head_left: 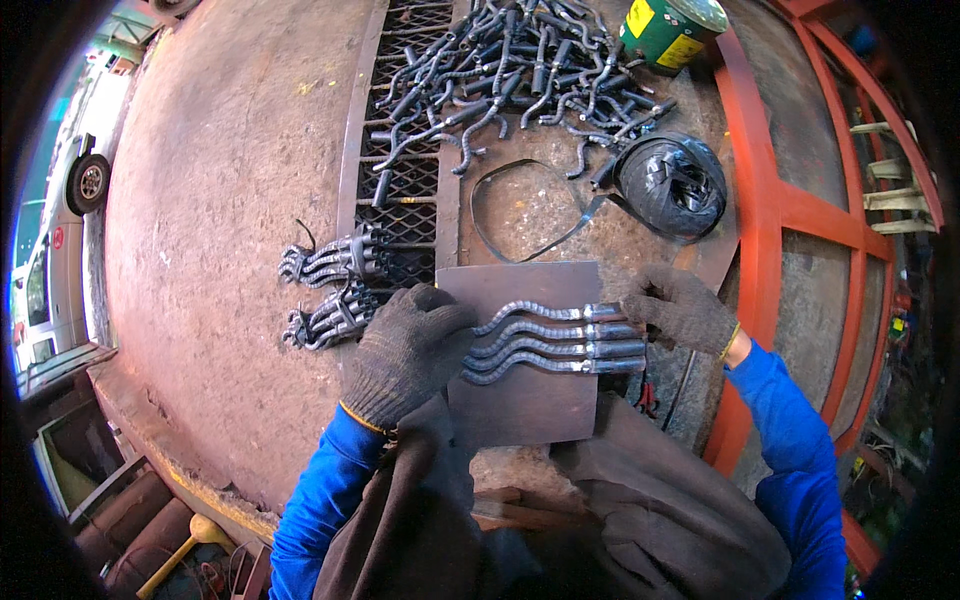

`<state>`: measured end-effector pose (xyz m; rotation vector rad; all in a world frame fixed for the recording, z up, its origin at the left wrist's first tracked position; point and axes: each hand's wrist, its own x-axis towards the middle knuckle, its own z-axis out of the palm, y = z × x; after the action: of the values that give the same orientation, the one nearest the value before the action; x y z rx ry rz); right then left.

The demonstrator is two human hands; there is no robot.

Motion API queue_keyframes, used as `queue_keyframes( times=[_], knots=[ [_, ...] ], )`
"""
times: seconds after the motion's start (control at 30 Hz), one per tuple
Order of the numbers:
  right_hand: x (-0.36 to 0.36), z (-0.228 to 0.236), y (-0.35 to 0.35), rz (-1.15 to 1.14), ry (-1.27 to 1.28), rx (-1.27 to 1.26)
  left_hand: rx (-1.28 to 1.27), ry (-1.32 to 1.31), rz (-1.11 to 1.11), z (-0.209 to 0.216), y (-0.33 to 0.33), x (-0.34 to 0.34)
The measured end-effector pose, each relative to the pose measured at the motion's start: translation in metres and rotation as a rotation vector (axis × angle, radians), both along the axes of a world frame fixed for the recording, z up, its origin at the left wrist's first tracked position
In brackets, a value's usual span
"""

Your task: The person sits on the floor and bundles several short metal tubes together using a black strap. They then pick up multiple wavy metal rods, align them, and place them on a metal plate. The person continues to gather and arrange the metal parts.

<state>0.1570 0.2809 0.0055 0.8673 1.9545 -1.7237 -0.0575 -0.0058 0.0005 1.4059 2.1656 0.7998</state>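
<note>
Several wavy ribbed metal rods [540, 331] with smooth dark sleeves at their right ends lie side by side on a flat brown plate [520, 420] across my lap. My left hand [410, 350], in a dark knitted glove, is closed at the left end of the top rod. At the opposite end, my gloved right hand [685, 312] curls its fingers around the tip of that same rod's sleeve. The fingertips of both hands partly hide the rod ends. Left of the plate sit two tied bundles of similar rods [335, 258], one beside my left hand.
A big heap of loose rods [500, 70] covers the far metal grating [400, 215]. Nearer lie a roll of black strapping [672, 185] and its loose loop. A green can [672, 35] stands far right, beside an orange frame [765, 250]. A yellow-handled mallet [185, 550] lies lower left.
</note>
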Motion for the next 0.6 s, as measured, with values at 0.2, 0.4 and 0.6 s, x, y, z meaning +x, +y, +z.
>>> queue_keyframes(
  times=[0.2, 0.4, 0.6],
  knots=[
    [0.004, -0.012, 0.006, 0.087, 0.045, 0.075, -0.065, -0.073, -0.036, 0.004, -0.002, -0.002],
    [-0.016, 0.012, 0.014, 0.245, -0.124, 0.105, -0.132, 0.151, -0.073, 0.021, 0.009, 0.006],
    [-0.032, 0.012, 0.031, 0.556, -0.064, 0.279, -0.181, 0.248, -0.224, 0.009, 0.035, 0.031]
  ],
)
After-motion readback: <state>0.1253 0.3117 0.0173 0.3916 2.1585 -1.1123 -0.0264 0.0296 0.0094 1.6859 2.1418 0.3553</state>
